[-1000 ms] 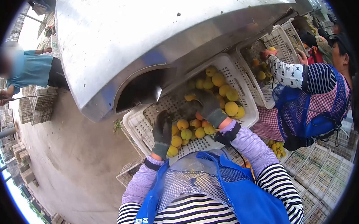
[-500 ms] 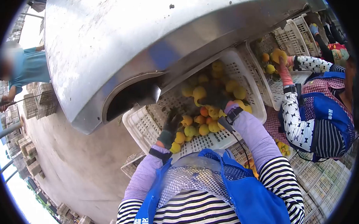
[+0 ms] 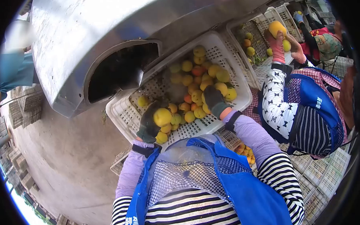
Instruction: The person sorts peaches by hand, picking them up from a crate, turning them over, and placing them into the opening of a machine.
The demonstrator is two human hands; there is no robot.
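A white slatted crate (image 3: pixel 243 95) in front of me holds a heap of yellow and orange peaches (image 3: pixel 195 97). My left hand (image 3: pixel 148 123), in a dark glove, is closed on a yellow peach (image 3: pixel 162 117) raised above the crate's near left part. My right hand (image 3: pixel 214 99), also dark-gloved, is over the right side of the heap. Its fingers curl down around a peach (image 3: pixel 204 98) that shows only at its edge; the fingertips are hidden. Both forearms have purple striped sleeves.
A metal machine (image 3: pixel 90 40) with a dark chute opening (image 3: pixel 119 71) stands beyond the crate. To the right, a co-worker (image 3: pixel 306 108) holds a large yellow fruit (image 3: pixel 277 28) over another crate (image 3: pixel 253 72). Stacked crates (image 3: pixel 26 103) and another person (image 3: pixel 14 70) are at the left.
My left hand has picked up a yellow peach. My right hand remains over the heap. The view has shifted, and the co-worker on the right has raised a fruit.
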